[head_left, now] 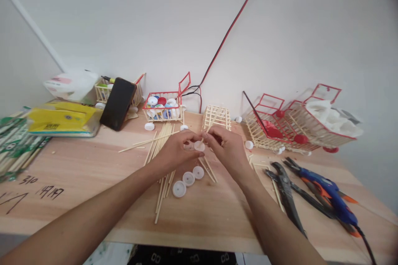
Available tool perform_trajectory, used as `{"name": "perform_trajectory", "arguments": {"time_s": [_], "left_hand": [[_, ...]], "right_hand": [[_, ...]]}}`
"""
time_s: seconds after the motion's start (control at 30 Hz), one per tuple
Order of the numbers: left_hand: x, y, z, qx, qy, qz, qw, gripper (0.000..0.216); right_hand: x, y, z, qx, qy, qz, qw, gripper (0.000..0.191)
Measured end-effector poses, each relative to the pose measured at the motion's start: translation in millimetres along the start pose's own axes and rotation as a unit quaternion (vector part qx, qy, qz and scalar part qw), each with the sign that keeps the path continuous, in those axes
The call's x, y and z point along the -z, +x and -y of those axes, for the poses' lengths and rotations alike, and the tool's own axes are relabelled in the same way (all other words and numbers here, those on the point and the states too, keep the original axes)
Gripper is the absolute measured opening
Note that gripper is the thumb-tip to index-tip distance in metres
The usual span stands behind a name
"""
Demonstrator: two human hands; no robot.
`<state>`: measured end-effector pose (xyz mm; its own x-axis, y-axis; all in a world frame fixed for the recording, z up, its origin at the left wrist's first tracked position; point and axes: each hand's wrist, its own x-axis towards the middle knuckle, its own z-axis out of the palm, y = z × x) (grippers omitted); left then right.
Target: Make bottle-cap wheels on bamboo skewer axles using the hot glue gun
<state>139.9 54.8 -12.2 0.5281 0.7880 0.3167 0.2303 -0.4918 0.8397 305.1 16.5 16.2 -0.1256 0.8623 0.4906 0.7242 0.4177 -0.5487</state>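
My left hand (183, 145) pinches a white bottle cap (199, 146) over the middle of the table. Against that cap, my right hand (224, 143) grips a thin wooden stick (213, 121); whether its tip passes through the cap I cannot tell. Below the hands, three more white caps (188, 178) lie in a slanting row, each with a small mark or hole at its centre. Loose wooden sticks (161, 143) are piled under and beside my left forearm. Just behind my hands stands a small stick-built basket (217, 116).
Red-trimmed model carts stand along the wall, one filled with bottle caps (161, 107), others at right (264, 130). Pliers (286, 192) and a blue glue gun (329, 192) lie right. A phone (118, 103), yellow pack (64, 119) and bagged sticks (15, 145) occupy the left.
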Motion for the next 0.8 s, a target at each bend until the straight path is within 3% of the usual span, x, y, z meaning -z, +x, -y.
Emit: {"name": "perform_trajectory", "arguments": {"time_s": [0.8], "left_hand": [[1.0, -0.5, -1.1, 0.003, 0.000, -0.017, 1.000, 0.024]], "right_hand": [[3.0, -1.7, 4.5, 0.006, -0.042, 0.035, 0.998, 0.018]]}}
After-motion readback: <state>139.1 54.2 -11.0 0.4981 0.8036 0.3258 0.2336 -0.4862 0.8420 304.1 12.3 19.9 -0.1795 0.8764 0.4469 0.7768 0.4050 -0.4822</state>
